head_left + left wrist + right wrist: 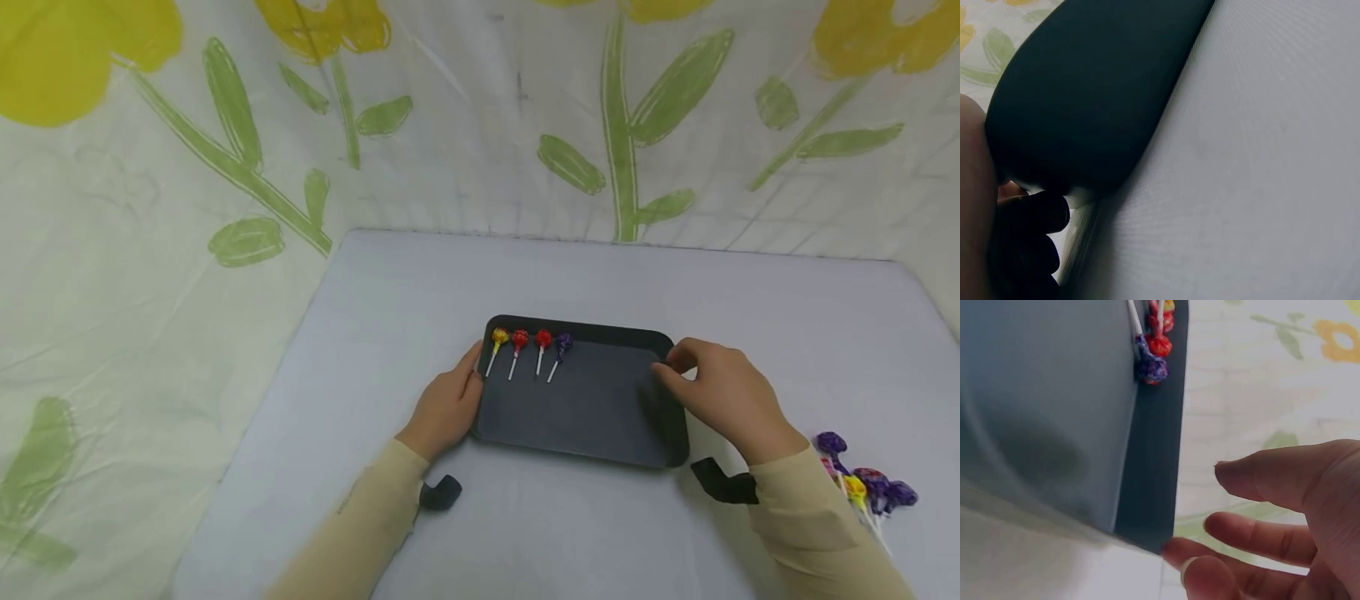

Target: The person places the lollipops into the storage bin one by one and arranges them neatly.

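Note:
A dark grey tray (592, 408) lies in front of me in the head view. Along its far left side are several wrapped lollipops in a row, from a yellow one (499, 336) through red to a purple one (563, 342), sticks toward me. My left hand (442, 408) grips the tray's left edge; the left wrist view has its fingers (1047, 212) bent beneath the tray. At the far right corner, my right hand (723, 400) has its thumb and fingers spread apart, a fingertip at the corner and nothing held, as the right wrist view makes plain.
To the right, beside my right forearm, a bunch of wrapped lollipops (855, 486) in purple, yellow and red lies on the white table (360, 350). A flower-printed curtain (480, 167) hangs behind the table and on its left. Black wrist straps show at both cuffs.

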`<state>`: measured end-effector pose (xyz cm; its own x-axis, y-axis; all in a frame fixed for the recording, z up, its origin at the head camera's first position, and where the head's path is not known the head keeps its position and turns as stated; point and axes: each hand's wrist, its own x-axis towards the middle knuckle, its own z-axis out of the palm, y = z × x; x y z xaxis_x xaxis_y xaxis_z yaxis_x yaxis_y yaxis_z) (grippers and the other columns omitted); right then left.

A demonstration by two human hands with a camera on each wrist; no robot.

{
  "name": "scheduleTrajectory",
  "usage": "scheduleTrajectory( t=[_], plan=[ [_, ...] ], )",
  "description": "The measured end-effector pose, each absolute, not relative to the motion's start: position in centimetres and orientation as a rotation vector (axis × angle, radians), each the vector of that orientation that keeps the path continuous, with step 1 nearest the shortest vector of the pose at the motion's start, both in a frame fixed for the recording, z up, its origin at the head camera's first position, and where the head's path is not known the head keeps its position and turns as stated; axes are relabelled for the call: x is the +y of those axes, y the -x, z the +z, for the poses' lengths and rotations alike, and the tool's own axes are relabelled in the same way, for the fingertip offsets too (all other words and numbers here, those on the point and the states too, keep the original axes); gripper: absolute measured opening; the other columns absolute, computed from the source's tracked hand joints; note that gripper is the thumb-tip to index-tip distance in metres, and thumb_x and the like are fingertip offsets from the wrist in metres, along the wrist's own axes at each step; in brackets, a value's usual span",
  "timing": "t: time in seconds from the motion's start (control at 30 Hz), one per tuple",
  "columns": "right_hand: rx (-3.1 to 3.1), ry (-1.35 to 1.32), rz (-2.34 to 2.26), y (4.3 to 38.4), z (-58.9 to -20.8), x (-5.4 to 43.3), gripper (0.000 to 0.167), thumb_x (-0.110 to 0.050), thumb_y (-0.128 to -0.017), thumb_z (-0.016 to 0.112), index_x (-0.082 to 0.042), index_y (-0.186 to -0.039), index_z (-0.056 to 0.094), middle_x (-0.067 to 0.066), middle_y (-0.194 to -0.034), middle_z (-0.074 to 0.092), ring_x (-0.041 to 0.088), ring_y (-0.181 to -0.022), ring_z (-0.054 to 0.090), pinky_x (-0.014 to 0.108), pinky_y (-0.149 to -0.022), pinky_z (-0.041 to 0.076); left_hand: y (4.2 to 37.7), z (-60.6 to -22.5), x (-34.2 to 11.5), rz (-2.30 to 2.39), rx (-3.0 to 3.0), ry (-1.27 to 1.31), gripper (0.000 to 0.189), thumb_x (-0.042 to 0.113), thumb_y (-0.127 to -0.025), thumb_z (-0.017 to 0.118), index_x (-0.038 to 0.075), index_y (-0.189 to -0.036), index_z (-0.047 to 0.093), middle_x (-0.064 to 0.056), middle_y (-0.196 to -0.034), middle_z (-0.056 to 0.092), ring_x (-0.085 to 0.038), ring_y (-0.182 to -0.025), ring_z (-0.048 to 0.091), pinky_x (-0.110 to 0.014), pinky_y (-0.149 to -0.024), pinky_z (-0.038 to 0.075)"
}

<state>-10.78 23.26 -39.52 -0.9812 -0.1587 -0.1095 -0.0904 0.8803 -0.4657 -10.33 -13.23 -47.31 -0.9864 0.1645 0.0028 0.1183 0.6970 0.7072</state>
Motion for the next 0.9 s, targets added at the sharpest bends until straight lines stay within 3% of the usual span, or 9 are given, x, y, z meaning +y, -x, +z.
scheduleTrajectory(
  t=[0.13,0.5,0.77,0.9],
  plan=[
    [2.933,0.164,-0.718,10.4,-39.7,23.6,0.044,-0.047,-0.103,0.062,-0.007,-0.117,0.072,0.017,-0.118,0.074,0.028,-0.089,0.067,0.037,-0.062,0.048,10.3,-47.2,-13.2,1.180,2.822,-0.231,0.057,0.024,-0.107,0.038,0.012,-0.164,0.039,0.004,-0.063,0.039,-0.022,-0.077,0.057,-0.045,-0.085,0.051],
    [2.988,0.112,-0.714,9.1,-40.2,25.0,0.043,-0.032,-0.101,0.066,0.003,-0.125,0.068,0.027,-0.123,0.069,0.034,-0.088,0.068,0.047,-0.066,0.053,10.3,-47.1,-13.3,1.187,2.828,-0.237,0.057,0.024,-0.108,0.038,0.011,-0.164,0.039,0.003,-0.064,0.040,-0.025,-0.085,0.059,-0.049,-0.092,0.053],
    [2.997,0.065,-0.715,7.8,-41.4,26.3,0.048,-0.029,-0.098,0.069,0.005,-0.132,0.062,0.033,-0.126,0.065,0.044,-0.096,0.067,0.053,-0.070,0.054,10.3,-47.4,-13.4,1.174,2.846,-0.231,0.057,0.023,-0.107,0.039,0.012,-0.163,0.040,0.004,-0.065,0.037,-0.022,-0.084,0.058,-0.046,-0.087,0.052],
    [2.996,0.037,-0.684,7.2,-41.7,27.2,0.049,-0.028,-0.098,0.070,0.006,-0.133,0.062,0.034,-0.127,0.063,0.049,-0.104,0.064,0.058,-0.074,0.053,10.2,-47.3,-13.3,1.183,2.840,-0.233,0.057,0.023,-0.108,0.038,0.012,-0.163,0.040,0.004,-0.064,0.037,-0.021,-0.076,0.057,-0.043,-0.080,0.048]
  ],
)
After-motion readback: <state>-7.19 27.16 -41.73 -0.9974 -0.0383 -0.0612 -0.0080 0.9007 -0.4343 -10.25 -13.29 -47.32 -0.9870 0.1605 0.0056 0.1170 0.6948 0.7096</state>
